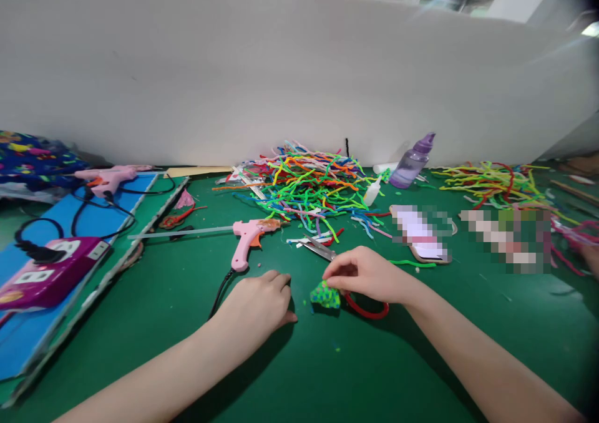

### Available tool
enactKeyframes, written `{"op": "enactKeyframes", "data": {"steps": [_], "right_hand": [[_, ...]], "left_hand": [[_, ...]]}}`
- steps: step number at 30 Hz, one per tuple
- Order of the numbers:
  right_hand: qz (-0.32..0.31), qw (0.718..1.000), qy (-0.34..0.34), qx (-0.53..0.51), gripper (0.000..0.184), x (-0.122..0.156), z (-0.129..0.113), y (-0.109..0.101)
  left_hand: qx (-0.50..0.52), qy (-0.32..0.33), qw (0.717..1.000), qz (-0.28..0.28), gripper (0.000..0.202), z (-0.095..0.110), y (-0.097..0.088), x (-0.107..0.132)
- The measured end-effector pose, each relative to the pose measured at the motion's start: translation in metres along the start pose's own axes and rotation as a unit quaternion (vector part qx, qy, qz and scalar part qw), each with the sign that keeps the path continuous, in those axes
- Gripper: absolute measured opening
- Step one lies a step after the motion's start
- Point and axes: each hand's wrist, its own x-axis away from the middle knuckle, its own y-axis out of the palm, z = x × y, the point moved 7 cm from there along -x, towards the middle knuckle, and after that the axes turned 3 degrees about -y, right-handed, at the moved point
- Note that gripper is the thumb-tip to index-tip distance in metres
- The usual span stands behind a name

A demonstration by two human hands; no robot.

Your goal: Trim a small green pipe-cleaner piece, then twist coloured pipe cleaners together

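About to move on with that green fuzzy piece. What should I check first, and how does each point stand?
1. Grip: right hand pinches the green fuzzy piece at its top: ok.
2. Free left hand: cannot tell, it lies curled shut on the green mat.
3. Join between red loop and the piece: cannot tell, the right hand covers part.
4. Clearance of pink glue gun: ok, it lies apart behind the left hand.
5. Clearance of scissors: probably not ok, just behind the right hand.
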Motion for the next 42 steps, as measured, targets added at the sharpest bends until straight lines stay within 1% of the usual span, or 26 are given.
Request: {"op": "enactKeyframes", "data": {"steps": [1, 2, 3, 4, 5, 6, 7, 8, 9, 10, 11, 13, 15, 18, 20, 23, 28, 31, 34, 37, 40, 42], "right_hand": [[-0.014, 1.0, 0.015, -0.012, 0.011, -0.001, 0.003, -0.004], [0.004, 0.999, 0.029, -0.034, 0.011, -0.003, 0.007, -0.013], [0.052, 0.996, 0.042, -0.066, 0.012, -0.005, 0.01, -0.029], [0.149, 0.983, 0.045, -0.101, 0.015, -0.005, 0.014, -0.052], [0.291, 0.945, 0.036, -0.147, 0.02, 0.0, 0.017, -0.08], [0.348, 0.923, 0.025, -0.162, 0.026, 0.002, 0.018, -0.097], [0.376, 0.908, 0.024, -0.183, 0.031, 0.002, 0.019, -0.108], [0.398, 0.886, 0.037, -0.234, 0.036, 0.003, 0.024, -0.115], [0.397, 0.876, 0.055, -0.269, 0.04, 0.002, 0.026, -0.116], [0.388, 0.871, 0.073, -0.292, 0.041, 0.001, 0.028, -0.113], [0.372, 0.874, 0.086, -0.3, 0.04, 0.0, 0.028, -0.107], [0.328, 0.899, 0.094, -0.276, 0.033, -0.002, 0.025, -0.088], [0.294, 0.921, 0.083, -0.243, 0.027, -0.004, 0.021, -0.068], [0.283, 0.937, 0.043, -0.2, 0.025, -0.007, 0.015, -0.048], [0.272, 0.947, 0.022, -0.169, 0.025, -0.011, 0.011, -0.041], [0.24, 0.96, 0.025, -0.144, 0.026, -0.019, 0.01, -0.033], [0.218, 0.957, 0.05, -0.182, 0.023, -0.029, 0.009, -0.024], [0.206, 0.956, 0.048, -0.202, 0.022, -0.034, 0.007, -0.018], [0.202, 0.953, 0.053, -0.218, 0.022, -0.039, 0.009, -0.015], [0.217, 0.955, 0.039, -0.196, 0.024, -0.044, 0.014, -0.022], [0.265, 0.96, 0.013, -0.088, 0.028, -0.048, 0.016, -0.041], [0.302, 0.953, 0.003, -0.013, 0.03, -0.049, 0.016, -0.058]], "left_hand": [[0.003, -0.002, 1.0, -0.004, 0.029, 0.0, -0.001, 0.0], [0.005, -0.003, 1.0, -0.006, 0.029, 0.0, -0.001, 0.0], [0.006, -0.004, 1.0, -0.006, 0.029, 0.0, -0.001, 0.0], [0.007, -0.004, 1.0, -0.005, 0.028, 0.0, -0.002, 0.0], [0.007, -0.004, 1.0, -0.003, 0.028, 0.0, -0.002, 0.001], [0.008, -0.004, 1.0, 0.002, 0.028, -0.001, -0.002, 0.001], [0.009, -0.004, 1.0, 0.006, 0.027, -0.001, -0.002, 0.001], [0.01, -0.003, 1.0, 0.01, 0.027, -0.001, -0.003, 0.001], [0.011, -0.002, 1.0, 0.011, 0.027, -0.001, -0.003, 0.0], [0.012, -0.002, 1.0, 0.01, 0.027, -0.001, -0.003, 0.0], [0.012, -0.002, 1.0, 0.007, 0.027, -0.001, -0.002, 0.0], [0.013, -0.002, 1.0, 0.0, 0.028, -0.001, -0.002, 0.0], [0.014, 0.0, 1.0, -0.002, 0.029, -0.001, -0.001, -0.001], [0.016, 0.009, 1.0, 0.01, 0.029, -0.001, -0.002, 0.0], [0.016, 0.011, 1.0, 0.021, 0.029, -0.001, -0.003, 0.0], [0.002, 0.013, 1.0, 0.024, 0.03, -0.001, -0.003, 0.0], [-0.009, 0.018, 1.0, 0.005, 0.036, -0.001, -0.003, 0.0], [0.003, 0.022, 1.0, 0.012, 0.049, -0.001, -0.006, 0.002], [0.012, 0.035, 0.999, 0.028, 0.06, -0.001, -0.009, 0.004], [0.001, 0.046, 0.999, 0.029, 0.059, 0.0, -0.007, 0.005], [-0.024, 0.06, 0.998, 0.019, 0.057, 0.003, -0.004, 0.006], [-0.037, 0.072, 0.997, 0.011, 0.062, 0.006, -0.002, 0.006]]}}
